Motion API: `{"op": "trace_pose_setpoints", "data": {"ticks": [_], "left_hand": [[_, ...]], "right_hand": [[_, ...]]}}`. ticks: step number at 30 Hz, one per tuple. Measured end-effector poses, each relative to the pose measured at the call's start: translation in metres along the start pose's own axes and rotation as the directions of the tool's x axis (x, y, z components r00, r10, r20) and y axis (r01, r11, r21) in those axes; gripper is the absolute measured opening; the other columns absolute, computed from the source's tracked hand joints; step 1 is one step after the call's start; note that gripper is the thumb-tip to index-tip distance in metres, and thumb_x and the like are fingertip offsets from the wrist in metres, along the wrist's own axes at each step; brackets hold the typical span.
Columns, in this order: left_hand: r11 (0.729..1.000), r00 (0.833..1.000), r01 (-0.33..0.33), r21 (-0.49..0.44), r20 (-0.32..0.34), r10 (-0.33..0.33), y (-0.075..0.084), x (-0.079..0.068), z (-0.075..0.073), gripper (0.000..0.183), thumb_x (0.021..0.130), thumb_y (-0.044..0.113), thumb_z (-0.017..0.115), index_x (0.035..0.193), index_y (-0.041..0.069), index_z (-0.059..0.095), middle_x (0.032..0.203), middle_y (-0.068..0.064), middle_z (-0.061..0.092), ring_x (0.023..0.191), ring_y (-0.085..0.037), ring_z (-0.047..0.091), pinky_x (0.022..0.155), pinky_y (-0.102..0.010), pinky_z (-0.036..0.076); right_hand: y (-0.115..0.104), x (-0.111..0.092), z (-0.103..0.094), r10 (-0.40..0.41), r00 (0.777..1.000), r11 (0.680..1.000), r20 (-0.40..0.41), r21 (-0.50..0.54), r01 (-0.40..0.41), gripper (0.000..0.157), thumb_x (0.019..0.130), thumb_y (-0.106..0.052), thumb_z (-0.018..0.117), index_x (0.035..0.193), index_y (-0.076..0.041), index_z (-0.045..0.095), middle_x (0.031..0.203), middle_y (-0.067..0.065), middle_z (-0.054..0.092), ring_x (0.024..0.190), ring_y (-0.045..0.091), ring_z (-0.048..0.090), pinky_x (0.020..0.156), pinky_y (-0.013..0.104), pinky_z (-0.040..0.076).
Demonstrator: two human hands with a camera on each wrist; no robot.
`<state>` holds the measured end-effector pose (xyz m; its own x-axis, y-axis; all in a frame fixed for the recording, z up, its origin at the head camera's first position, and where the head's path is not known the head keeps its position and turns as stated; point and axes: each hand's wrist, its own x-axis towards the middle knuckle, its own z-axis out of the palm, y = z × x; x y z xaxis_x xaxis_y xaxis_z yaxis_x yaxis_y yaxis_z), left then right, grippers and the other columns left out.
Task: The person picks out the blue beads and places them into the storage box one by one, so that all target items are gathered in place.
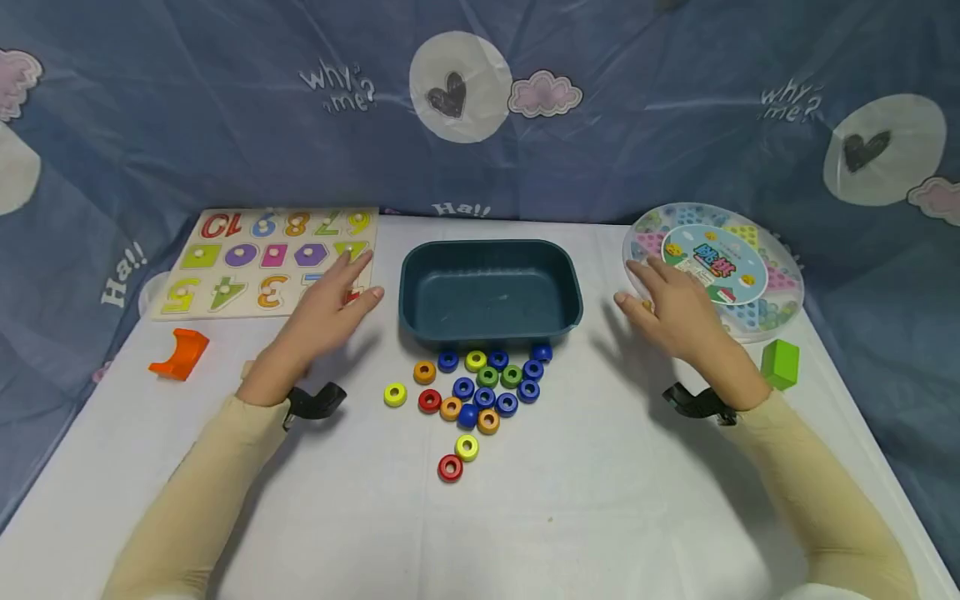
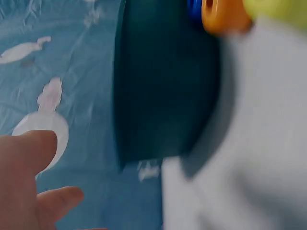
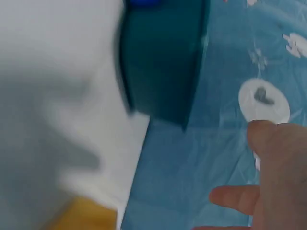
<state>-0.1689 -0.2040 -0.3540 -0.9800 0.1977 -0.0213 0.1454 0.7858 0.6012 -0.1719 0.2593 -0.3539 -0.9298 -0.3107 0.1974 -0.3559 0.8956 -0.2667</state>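
Note:
A dark teal rectangular tray (image 1: 491,292) lies on the white table between the two hands. Just in front of it is a loose scatter of ring-shaped beads (image 1: 484,397) in blue, green, yellow, orange and red. My left hand (image 1: 326,310) hovers left of the tray, over the right part of a number puzzle board, fingers spread and holding nothing. On the other side, my right hand (image 1: 678,315) is held out with fingers apart, near a round clear case. The left wrist view shows the tray's side (image 2: 165,86) and an orange bead (image 2: 225,17); neither hand touches the tray.
The puzzle board (image 1: 255,283) lies at the back left, with an orange arch block (image 1: 180,354) before it. At the back right sits the round case (image 1: 716,267) of coloured pieces, a green block (image 1: 780,364) beside it. A printed blue cloth (image 1: 570,175) hangs behind.

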Motion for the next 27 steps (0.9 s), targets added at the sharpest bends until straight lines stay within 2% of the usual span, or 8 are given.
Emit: {"op": "trace_pose_setpoints", "data": {"ticks": [2,4,8,12,18,21,24,27], "left_hand": [[0.998,1.000,0.013,-0.064,0.023,-0.012,0.002,0.001,0.012,0.065,0.100,0.044,0.047,0.156,0.020,0.024,0.162,-0.018,0.017,0.147,-0.042,0.022,0.115,-0.064,0.026],[0.989,0.999,0.031,-0.146,0.036,-0.026,0.003,0.002,0.023,0.064,0.100,0.042,0.048,0.155,0.022,0.024,0.161,-0.015,0.022,0.144,-0.041,0.029,0.112,-0.061,0.034],[0.937,0.998,0.068,-0.344,0.028,-0.062,0.004,0.003,0.043,0.061,0.100,0.030,0.052,0.155,0.021,0.026,0.159,-0.016,0.027,0.139,-0.040,0.039,0.103,-0.054,0.047],[0.871,0.995,0.078,-0.485,-0.010,-0.095,0.004,0.005,0.060,0.061,0.098,0.018,0.053,0.153,0.019,0.029,0.157,-0.016,0.030,0.136,-0.036,0.044,0.101,-0.048,0.051],[0.795,0.986,0.048,-0.604,-0.099,-0.136,0.001,0.008,0.082,0.059,0.096,0.016,0.055,0.151,0.024,0.036,0.151,-0.012,0.042,0.130,-0.028,0.052,0.101,-0.044,0.052],[0.779,0.981,0.015,-0.627,-0.142,-0.133,-0.001,0.007,0.088,0.057,0.096,0.016,0.055,0.150,0.025,0.038,0.149,-0.010,0.046,0.130,-0.025,0.052,0.101,-0.037,0.052],[0.769,0.976,-0.017,-0.639,-0.176,-0.125,-0.003,0.005,0.091,0.054,0.098,0.018,0.054,0.149,0.025,0.040,0.148,-0.008,0.047,0.130,-0.024,0.052,0.099,-0.028,0.053],[0.747,0.976,-0.044,-0.664,-0.190,-0.111,-0.005,0.003,0.092,0.051,0.099,0.020,0.054,0.148,0.025,0.041,0.148,-0.009,0.047,0.131,-0.026,0.051,0.094,-0.021,0.053]], "right_hand": [[-0.006,-0.005,0.008,-0.056,0.997,0.998,-0.048,0.022,0.057,0.051,0.095,-0.037,0.058,0.133,-0.002,0.056,0.132,0.027,0.056,0.116,0.045,0.055,0.097,0.062,0.044],[-0.013,-0.009,0.016,-0.095,0.993,0.994,-0.069,0.050,0.099,0.043,0.093,-0.033,0.063,0.123,-0.002,0.063,0.120,0.022,0.065,0.100,0.038,0.063,0.085,0.055,0.052],[-0.028,-0.018,0.033,-0.153,0.987,0.979,-0.041,0.133,0.157,0.029,0.090,-0.027,0.068,0.107,-0.004,0.070,0.101,0.012,0.072,0.078,0.025,0.064,0.068,0.042,0.055],[-0.041,-0.023,0.051,-0.229,0.973,0.952,0.018,0.215,0.220,0.021,0.089,-0.022,0.068,0.103,-0.007,0.071,0.095,0.006,0.072,0.075,0.015,0.062,0.067,0.032,0.056],[-0.057,-0.026,0.066,-0.276,0.959,0.933,0.069,0.259,0.250,0.026,0.089,-0.024,0.069,0.112,-0.010,0.069,0.082,-0.002,0.062,0.070,0.011,0.052,0.061,0.024,0.045],[-0.060,-0.027,0.070,-0.266,0.963,0.932,0.049,0.268,0.243,0.025,0.088,-0.024,0.070,0.109,-0.011,0.069,0.080,-0.003,0.058,0.068,0.012,0.050,0.058,0.023,0.042],[-0.062,-0.028,0.075,-0.265,0.964,0.925,0.009,0.285,0.251,0.019,0.088,-0.023,0.071,0.102,-0.012,0.068,0.080,-0.003,0.058,0.068,0.011,0.050,0.058,0.022,0.043],[-0.064,-0.029,0.080,-0.280,0.960,0.913,-0.024,0.301,0.274,0.017,0.088,-0.022,0.071,0.100,-0.012,0.067,0.081,-0.003,0.059,0.069,0.011,0.051,0.059,0.022,0.044]]}}
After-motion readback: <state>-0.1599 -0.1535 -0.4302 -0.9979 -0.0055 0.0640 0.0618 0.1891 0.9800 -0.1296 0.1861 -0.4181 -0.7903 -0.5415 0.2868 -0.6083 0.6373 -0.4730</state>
